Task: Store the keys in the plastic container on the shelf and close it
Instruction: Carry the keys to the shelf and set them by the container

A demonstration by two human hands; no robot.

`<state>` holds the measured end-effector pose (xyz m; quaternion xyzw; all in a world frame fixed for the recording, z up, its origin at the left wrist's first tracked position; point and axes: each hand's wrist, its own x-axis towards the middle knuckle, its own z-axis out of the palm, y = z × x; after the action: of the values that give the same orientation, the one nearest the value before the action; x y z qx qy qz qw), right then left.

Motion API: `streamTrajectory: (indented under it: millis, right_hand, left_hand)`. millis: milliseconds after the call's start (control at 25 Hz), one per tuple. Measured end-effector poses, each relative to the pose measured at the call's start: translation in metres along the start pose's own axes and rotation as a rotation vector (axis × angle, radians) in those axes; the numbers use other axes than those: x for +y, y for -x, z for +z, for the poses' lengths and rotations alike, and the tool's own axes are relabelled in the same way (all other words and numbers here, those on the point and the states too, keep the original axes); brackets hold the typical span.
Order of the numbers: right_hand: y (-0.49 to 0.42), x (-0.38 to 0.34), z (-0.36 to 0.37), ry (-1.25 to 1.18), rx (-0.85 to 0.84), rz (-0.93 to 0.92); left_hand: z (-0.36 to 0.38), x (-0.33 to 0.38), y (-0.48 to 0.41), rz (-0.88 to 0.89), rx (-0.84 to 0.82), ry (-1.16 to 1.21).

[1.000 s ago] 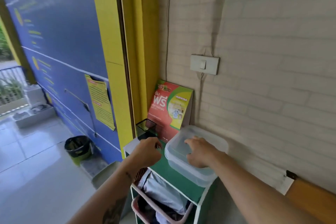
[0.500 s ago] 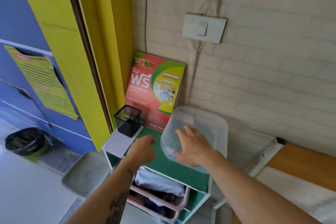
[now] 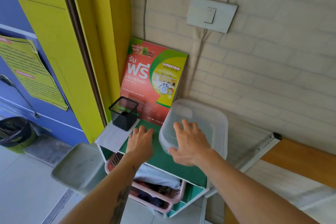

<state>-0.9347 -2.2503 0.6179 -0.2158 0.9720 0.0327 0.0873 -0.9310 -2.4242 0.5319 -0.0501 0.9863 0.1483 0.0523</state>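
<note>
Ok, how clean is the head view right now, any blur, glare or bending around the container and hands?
Head view: even daylight, no harsh glare; the clear container shows only soft sheen. Right hand slightly motion-blurred, left hand sharper. Wide-angle bending curves the yellow door frame and brick wall lines. Keys not discernible.

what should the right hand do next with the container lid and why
Probably lift the lid off the plastic container. The right hand lies spread on the lid with the thumb hooked at its near edge, and the lid looks tilted up there, so it seems to be coming off. The left hand is curled beside the container on the green shelf top; any keys in it are hidden.
</note>
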Motion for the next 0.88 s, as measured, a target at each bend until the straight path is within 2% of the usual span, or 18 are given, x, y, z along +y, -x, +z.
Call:
streamTrajectory:
  millis: [200,360,600,880]
  right_hand:
    - [-0.001,-0.002,0.001,0.019,0.006,-0.006]
    - [0.001,0.002,0.006,-0.003,0.062,-0.006]
    - [-0.001,-0.009,0.015,0.055,0.075,0.058]
    - [-0.008,-0.011,0.008,0.161,0.063,0.011]
  left_hand:
    - [-0.003,-0.002,0.013,-0.062,0.097,0.176]
    - [-0.009,0.012,0.029,-0.087,0.216,0.611]
    - [-0.008,0.021,0.037,-0.116,-0.009,1.015]
    - [-0.011,0.02,0.03,-0.137,-0.073,1.133]
